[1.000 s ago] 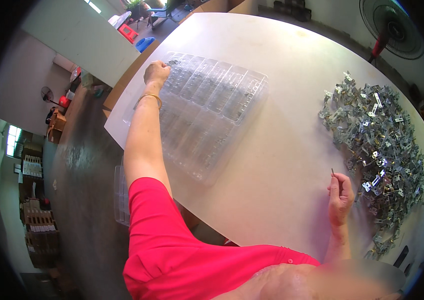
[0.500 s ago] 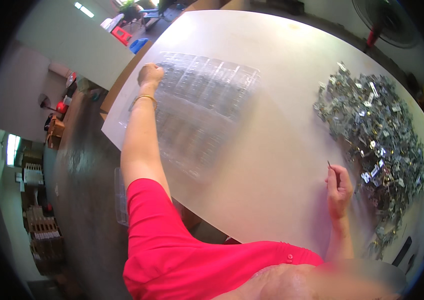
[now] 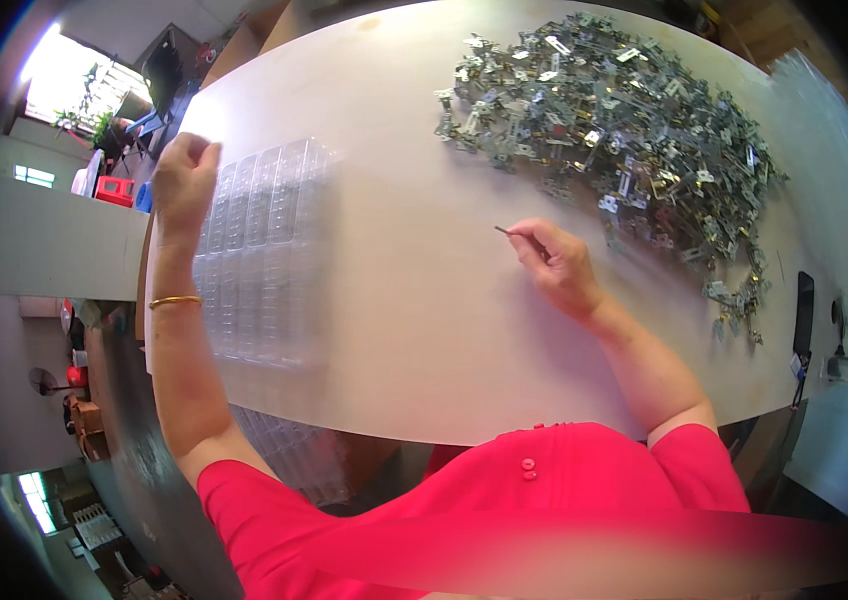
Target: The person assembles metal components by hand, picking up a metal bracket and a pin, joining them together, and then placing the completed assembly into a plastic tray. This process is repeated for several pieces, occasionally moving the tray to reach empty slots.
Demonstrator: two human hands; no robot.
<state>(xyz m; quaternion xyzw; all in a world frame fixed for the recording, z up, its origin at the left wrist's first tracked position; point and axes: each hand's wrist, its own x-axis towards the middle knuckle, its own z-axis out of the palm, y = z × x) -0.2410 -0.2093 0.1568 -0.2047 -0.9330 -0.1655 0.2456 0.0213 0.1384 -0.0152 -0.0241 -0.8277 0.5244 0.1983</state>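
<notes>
A clear plastic tray (image 3: 284, 200) with rows of moulded pockets lies at the left of the table. At its far left corner is my left hand (image 3: 184, 185), fingers curled closed on the tray's edge; the arm hides part of the tray's left side. Over the middle of the table, my right hand (image 3: 559, 265) pinches a small, thin dark metal piece (image 3: 503, 230) between thumb and fingertips. Beyond that hand spreads a large heap of small metal parts (image 3: 634, 130), silvery with some brass-coloured bits.
The pale table (image 3: 414, 330) has a curved front edge close to my body. More clear plastic trays (image 3: 294, 455) are below that edge at the left. A dark phone-like object (image 3: 805, 298) lies at the right. Clear plastic sheeting (image 3: 824, 150) hangs at the far right.
The view has turned, so the heap now appears farther left and higher. My right hand has come in toward the table's middle with the metal piece. My left hand stays at the tray's corner.
</notes>
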